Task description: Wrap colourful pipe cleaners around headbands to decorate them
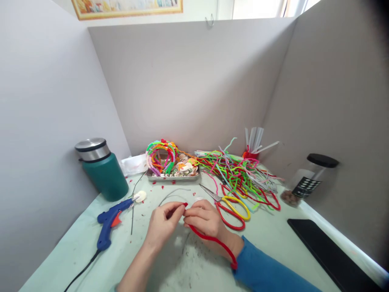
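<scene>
Left hand [165, 221] and right hand [203, 219] pinch red stem [212, 240] together; risk: wire tip pricks fingers, stem slips loose; glue gun [111, 221] near elbow, cord may snag.

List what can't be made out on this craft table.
Head view only:
- Where the left hand and right hand pinch the red pipe cleaner: fingers cover it.
- Pieces in the metal tray: too small, headbands overlap.
- Black flat object: cut by the frame edge.
- Jar contents: blurred.
</scene>
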The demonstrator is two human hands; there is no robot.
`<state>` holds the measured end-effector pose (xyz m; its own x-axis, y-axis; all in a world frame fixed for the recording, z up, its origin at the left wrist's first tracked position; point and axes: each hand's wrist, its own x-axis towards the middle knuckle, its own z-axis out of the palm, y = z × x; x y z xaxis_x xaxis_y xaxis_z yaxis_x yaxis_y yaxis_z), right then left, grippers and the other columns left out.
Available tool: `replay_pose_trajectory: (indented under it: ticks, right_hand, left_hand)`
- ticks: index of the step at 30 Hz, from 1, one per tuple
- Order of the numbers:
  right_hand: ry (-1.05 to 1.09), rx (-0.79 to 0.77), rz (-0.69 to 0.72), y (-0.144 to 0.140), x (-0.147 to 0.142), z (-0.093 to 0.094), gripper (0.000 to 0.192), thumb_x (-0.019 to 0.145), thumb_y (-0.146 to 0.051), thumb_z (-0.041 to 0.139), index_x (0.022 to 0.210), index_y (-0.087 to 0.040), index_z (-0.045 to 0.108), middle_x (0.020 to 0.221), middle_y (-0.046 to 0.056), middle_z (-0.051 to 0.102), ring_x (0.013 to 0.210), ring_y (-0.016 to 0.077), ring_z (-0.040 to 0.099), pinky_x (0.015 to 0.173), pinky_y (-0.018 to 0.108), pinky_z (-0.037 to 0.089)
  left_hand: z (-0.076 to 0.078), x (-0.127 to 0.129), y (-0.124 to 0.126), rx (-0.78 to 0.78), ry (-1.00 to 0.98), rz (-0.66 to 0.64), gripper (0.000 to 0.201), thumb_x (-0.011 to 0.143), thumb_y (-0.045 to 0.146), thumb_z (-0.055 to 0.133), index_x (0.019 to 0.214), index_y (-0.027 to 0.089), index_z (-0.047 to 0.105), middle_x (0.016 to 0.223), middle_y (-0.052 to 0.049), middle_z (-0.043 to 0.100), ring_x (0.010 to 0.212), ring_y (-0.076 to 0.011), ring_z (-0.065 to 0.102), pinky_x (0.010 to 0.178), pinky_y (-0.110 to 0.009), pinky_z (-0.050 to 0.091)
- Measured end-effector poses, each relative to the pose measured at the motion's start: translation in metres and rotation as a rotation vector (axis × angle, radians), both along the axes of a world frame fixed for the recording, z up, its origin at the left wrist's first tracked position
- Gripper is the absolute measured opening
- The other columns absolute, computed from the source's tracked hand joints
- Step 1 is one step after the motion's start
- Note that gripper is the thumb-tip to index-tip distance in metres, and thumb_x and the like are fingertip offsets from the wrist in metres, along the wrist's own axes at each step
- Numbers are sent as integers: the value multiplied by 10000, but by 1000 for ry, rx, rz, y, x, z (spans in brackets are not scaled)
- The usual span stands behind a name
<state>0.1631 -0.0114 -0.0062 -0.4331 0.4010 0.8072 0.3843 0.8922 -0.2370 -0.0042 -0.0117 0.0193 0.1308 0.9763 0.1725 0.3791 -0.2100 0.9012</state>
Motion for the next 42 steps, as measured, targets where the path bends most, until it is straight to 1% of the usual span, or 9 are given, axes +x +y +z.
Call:
replay_pose_trajectory:
  ticks: [4, 8, 12, 17, 20, 27, 32, 38, 42]
  right_hand:
    - [-42, 10, -22, -3, 1, -1, 154, 858, -176, 527, 947, -240, 635, 968, 64, 665, 884, 188, 551, 758, 340, 462]
    - [85, -191, -85, -4, 2, -2, 282, 869, -146, 449, 1117, -222, 560, 1119, 112, 553, 977, 199, 525, 806, 356, 459]
    - [244, -403, -82, -6, 1, 3, 175, 894, -200, 437, 962, -198, 597, 888, 69, 599, 819, 170, 558, 729, 295, 459]
    - [28, -529, 70, -16, -7, 4, 158, 876, -242, 487, 854, -199, 637, 760, 28, 647, 695, 147, 576, 665, 245, 419]
    - [4, -640, 70, -17, -12, 1, 153, 863, -221, 489, 864, -200, 641, 724, 12, 647, 637, 136, 560, 613, 229, 395]
    - [365, -1039, 183, -4, -10, 1, 217, 863, -263, 438, 776, -172, 615, 585, -30, 542, 534, 98, 472, 523, 196, 366]
    - [533, -1285, 300, 8, -7, -10, 184, 790, -252, 477, 827, -155, 628, 547, -31, 566, 389, 67, 379, 404, 187, 283]
    - [578, -1216, 258, 11, -5, -10, 302, 823, -400, 511, 735, -136, 629, 556, -14, 554, 437, 73, 422, 431, 193, 312]
    - [525, -1041, 164, 6, -5, 0, 211, 781, -343, 596, 700, -156, 651, 654, -2, 584, 633, 123, 520, 612, 235, 404]
  left_hand:
    - [0, -2, 1, 46, 66, 19, 249, 785, 367, 545, 804, 172, 698, 785, -37, 719, 725, -181, 643, 663, -257, 493]
    - [1, -4, 0, 216, 202, 82, 246, 831, 351, 493, 827, 191, 679, 780, -28, 698, 718, -166, 629, 658, -247, 472]
    - [2, -4, -2, 367, 352, 128, 254, 857, 328, 461, 819, 196, 675, 720, -26, 655, 671, -150, 600, 631, -237, 435]
    - [1, -3, -5, 432, 352, 182, 233, 863, 311, 467, 811, 188, 659, 719, -27, 643, 658, -146, 588, 633, -236, 424]
    - [0, -1, -7, 448, 358, 140, 225, 867, 297, 468, 827, 188, 661, 704, -24, 632, 637, -136, 578, 612, -226, 417]
    - [-5, 4, -9, 513, 423, -26, 230, 877, 253, 432, 880, 203, 656, 715, -33, 639, 651, -141, 593, 587, -221, 413]
    - [-5, 6, -11, 402, 413, -41, 128, 860, 230, 442, 915, 193, 551, 701, -7, 658, 597, -137, 600, 552, -226, 405]
    - [-7, 8, -14, 397, 478, -100, 107, 834, 199, 451, 772, 210, 538, 696, 4, 657, 603, -138, 595, 555, -223, 380]
    - [-10, 8, -13, 396, 539, -95, 147, 829, 207, 458, 776, 213, 595, 698, -6, 668, 603, -140, 591, 573, -222, 376]
